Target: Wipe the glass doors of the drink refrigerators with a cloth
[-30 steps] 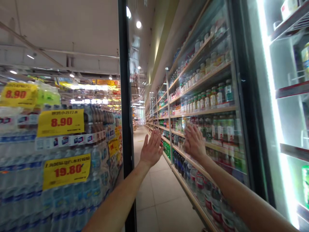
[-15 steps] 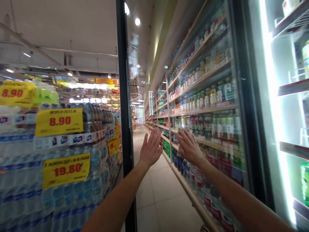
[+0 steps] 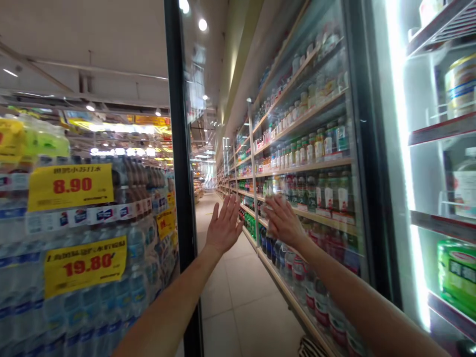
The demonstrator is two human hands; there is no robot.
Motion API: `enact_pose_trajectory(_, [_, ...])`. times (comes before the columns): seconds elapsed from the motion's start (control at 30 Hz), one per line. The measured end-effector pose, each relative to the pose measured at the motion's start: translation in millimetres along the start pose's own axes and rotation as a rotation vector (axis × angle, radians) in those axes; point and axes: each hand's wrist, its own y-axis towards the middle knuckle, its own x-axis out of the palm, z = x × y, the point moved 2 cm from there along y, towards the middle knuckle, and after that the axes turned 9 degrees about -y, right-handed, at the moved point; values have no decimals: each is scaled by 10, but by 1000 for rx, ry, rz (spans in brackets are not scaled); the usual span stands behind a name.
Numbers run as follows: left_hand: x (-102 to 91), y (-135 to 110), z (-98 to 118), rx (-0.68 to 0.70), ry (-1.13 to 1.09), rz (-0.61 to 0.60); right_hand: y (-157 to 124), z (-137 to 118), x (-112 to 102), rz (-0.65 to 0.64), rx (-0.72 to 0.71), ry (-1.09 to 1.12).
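A tall glass door (image 3: 238, 297) with a black frame stands swung open in front of me, and the aisle shows through its pane. My left hand (image 3: 224, 225) lies flat against the glass, fingers stretched out and holding nothing. Beside it on the right, my right hand (image 3: 285, 223) presses a pale, crumpled cloth (image 3: 272, 229) to the same pane. Part of this cloth is hidden under the fingers. Both arms reach forward from the lower edge of the view.
Left of the door rise stacked packs of bottled water (image 3: 92, 302) with yellow price signs (image 3: 85, 265). Lit cooler shelves (image 3: 442, 129) at the right hold cans, a bottle and a green pack (image 3: 457, 272). Shelves of bottled drinks (image 3: 320, 144) appear in the pane, some perhaps reflected.
The view has turned slightly right, so more of the lit cooler shows. Both hands remain on the glass, the right one still with the cloth.
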Motion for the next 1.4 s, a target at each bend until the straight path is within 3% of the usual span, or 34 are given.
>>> enact_pose_trajectory(0.1, [7,-5,-4,-3,-9,-3,-51,349,-42,137,321,-107])
enact_pose_trajectory(0.17, [8,-6,0,-8,-7,-9,-53,404,-48,207,458,-151])
enact_pose_trajectory(0.23, [5,-3,7,-14,-2,-8,-47,240,-36,180,408,-125])
enact_pose_trajectory(0.33, [3,2,15,-18,-18,-4,-85,-105,-17,32,135,-21])
enact_pose_trajectory(0.4, [9,5,12,-16,-52,1,-134,-152,-14,-34,21,14])
enact_pose_trajectory(0.47, [23,6,1,-14,-88,11,-166,-14,-16,-24,124,-21])
enact_pose_trajectory(0.57, [53,5,-18,-8,-130,28,-175,193,-18,73,473,-129])
enact_pose_trajectory(0.6, [62,4,-23,-8,-141,30,-169,185,-14,97,524,-145])
enact_pose_trajectory(0.63, [69,2,-25,-8,-150,30,-156,134,-6,104,507,-139])
enact_pose_trajectory(0.77, [77,-5,-22,-10,-162,31,-114,-104,22,-8,113,-27])
enact_pose_trajectory(0.8, [77,-4,-21,-15,-168,26,-112,-71,21,-19,85,-19])
enact_pose_trajectory(0.83, [77,-3,-22,-22,-178,19,-108,10,18,-8,128,-28])
enact_pose_trajectory(0.93, [76,5,-26,-49,-224,-15,-104,316,15,108,488,-97])
enact_pose_trajectory(1.0, [71,14,-22,-64,-250,-41,-113,331,26,128,602,-109])
enact_pose_trajectory(1.07, [59,22,-4,-83,-263,-69,-129,148,34,44,475,-71])
enact_pose_trajectory(1.13, [41,25,31,-109,-265,-93,-162,-74,23,-91,229,-14])
enact_pose_trajectory(1.2, [23,17,73,-139,-262,-109,-184,-135,1,-170,93,15])
enact_pose_trajectory(1.23, [18,10,94,-150,-259,-117,-177,-79,-4,-167,112,10])
enact_pose_trajectory(1.33, [22,-18,136,-168,-247,-144,-103,233,25,-35,411,-51])
enact_pose_trajectory(1.4, [31,-33,143,-170,-235,-161,-64,292,55,29,527,-71])
